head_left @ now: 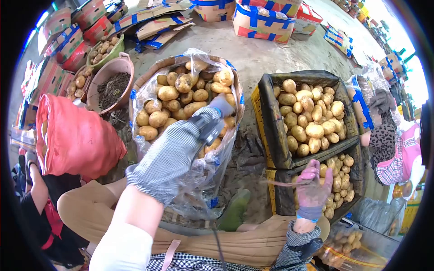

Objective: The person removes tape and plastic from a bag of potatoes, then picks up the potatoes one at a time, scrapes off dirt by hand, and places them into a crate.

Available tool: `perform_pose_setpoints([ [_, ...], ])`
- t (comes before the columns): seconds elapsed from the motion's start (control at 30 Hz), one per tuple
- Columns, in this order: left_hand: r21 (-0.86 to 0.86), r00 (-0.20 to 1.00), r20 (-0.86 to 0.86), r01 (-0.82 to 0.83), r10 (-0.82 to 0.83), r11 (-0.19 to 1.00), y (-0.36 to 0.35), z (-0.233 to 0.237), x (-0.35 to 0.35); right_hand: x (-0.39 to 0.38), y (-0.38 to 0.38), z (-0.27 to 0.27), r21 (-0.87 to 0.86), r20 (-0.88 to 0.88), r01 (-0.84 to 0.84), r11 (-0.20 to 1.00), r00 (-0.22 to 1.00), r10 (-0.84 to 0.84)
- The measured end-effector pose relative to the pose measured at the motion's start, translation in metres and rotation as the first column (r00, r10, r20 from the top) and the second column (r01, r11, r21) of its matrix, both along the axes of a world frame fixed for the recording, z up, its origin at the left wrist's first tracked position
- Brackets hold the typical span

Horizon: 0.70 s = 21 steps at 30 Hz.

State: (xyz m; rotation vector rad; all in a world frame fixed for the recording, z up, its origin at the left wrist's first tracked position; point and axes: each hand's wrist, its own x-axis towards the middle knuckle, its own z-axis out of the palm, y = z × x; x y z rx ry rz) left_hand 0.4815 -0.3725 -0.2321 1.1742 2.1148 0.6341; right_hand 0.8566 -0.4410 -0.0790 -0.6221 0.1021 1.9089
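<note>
My left hand [222, 106], gloved and blurred, reaches over the right side of a round, plastic-lined carton [241, 90] filled with potatoes [168, 93]. Its fingers are smeared, so whether it holds a potato cannot be made out. My right hand [313, 187], in a dirty pinkish glove, is raised over the left part of the nearer black-lined crate [284, 198] of smaller potatoes [337, 183]. Its fingers are apart and partly bent, with no potato visible in them. A thin brown strand [278, 182] runs leftward beside its thumb.
Beyond the nearer crate stands another black-lined crate [271, 117] of potatoes. A red sack [74, 135] and a tub of soil [97, 90] are at the left. Taped cartons [262, 28] stand at the back. Parts of other people show at both sides, including a forearm [39, 189].
</note>
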Motion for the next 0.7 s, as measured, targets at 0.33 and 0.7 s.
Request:
perform_pose_setpoints([
  [0.33,0.186,0.400,0.911,-0.173,-0.104,0.967,-0.075,0.048,-0.031,-0.081,-0.019,0.017,0.062,0.362,-0.318,0.946,0.890,0.276],
  [0.7,0.471,0.334,0.836,-0.033,-0.435,0.881,-0.178,0.156,0.054,-0.125,-0.057,-0.009,0.224,0.481,-0.764,0.605,0.626,0.614],
])
